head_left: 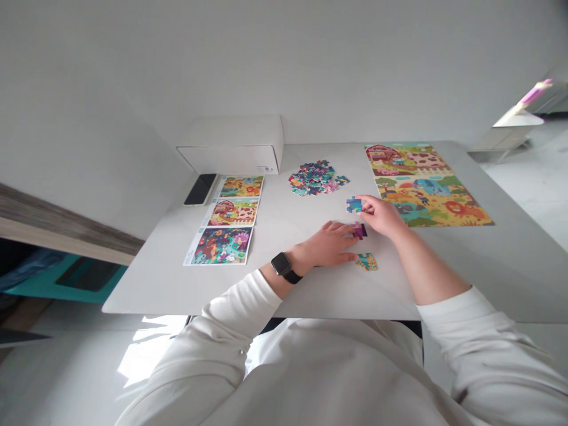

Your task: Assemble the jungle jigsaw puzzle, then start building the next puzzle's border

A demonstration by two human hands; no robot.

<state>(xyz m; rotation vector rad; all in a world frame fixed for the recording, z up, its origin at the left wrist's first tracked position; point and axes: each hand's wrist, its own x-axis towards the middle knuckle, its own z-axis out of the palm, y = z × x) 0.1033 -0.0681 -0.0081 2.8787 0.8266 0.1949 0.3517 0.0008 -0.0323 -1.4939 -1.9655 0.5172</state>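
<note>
My right hand [381, 214] pinches a blue puzzle piece [354, 205] just above the white table [310, 290]. My left hand [328, 244], with a black watch on the wrist, lies on the table with its fingertips on a dark purple piece [360, 231]. A green and orange piece [367, 261] lies loose just in front of the left fingers. A heap of several loose pieces [316, 177] sits farther back. Two finished puzzles [421, 183] lie to the right of my right hand.
Three picture cards [231, 220] lie in a column at the left. A black phone [200, 189] lies beside them. A white box [235, 145] stands against the wall at the back. Beyond the table's right edge is pale floor.
</note>
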